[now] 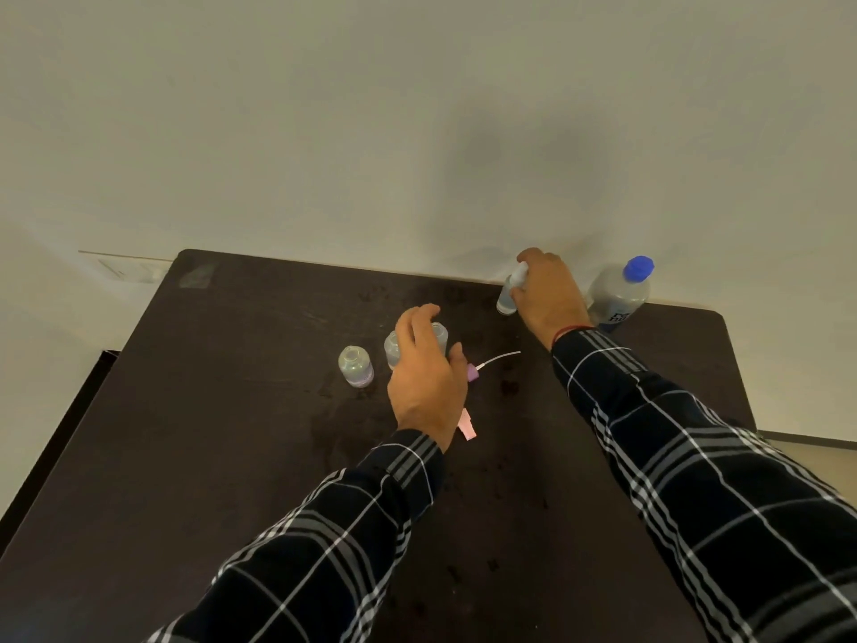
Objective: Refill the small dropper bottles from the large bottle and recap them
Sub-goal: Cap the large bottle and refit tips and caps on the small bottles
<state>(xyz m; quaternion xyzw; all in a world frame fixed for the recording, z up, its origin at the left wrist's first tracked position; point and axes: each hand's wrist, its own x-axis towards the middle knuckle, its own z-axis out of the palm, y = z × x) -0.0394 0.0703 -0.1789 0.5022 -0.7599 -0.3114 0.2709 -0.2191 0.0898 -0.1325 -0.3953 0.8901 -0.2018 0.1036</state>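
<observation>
Desk: dark brown top that carries all the items; its far edge meets a pale wall.
Large bottle: stands upright at the far right edge of the desk, clear body, blue cap fitted.
Right hand: reaches to the far edge, just left of the large bottle, with its fingers closed round the capped bottle.
Capped bottle: small and clear with a white cap; it is tilted, with its base at or near the desk surface.
Left hand: positioned mid-desk over two small bottles, fingers curved downward. Cannot tell whether it grasps either bottle or only hovers over them.
Second bottle: small, clear, partly hidden behind the left hand's fingers.
Third bottle: small, clear, between the fingers and thumb of the left hand; its top is hidden.
Open bottle: small, clear, upright, no cap on its neck; stands just left of the second bottle, apart from the hand.
Thin white tube: lies flat on the desk between the two hands, joined to a purple hub beside the left thumb.
Pink piece: lies flat on the desk by the left wrist.
Sleeves: dark plaid with white lines on both arms; a red thread circles the right wrist.
</observation>
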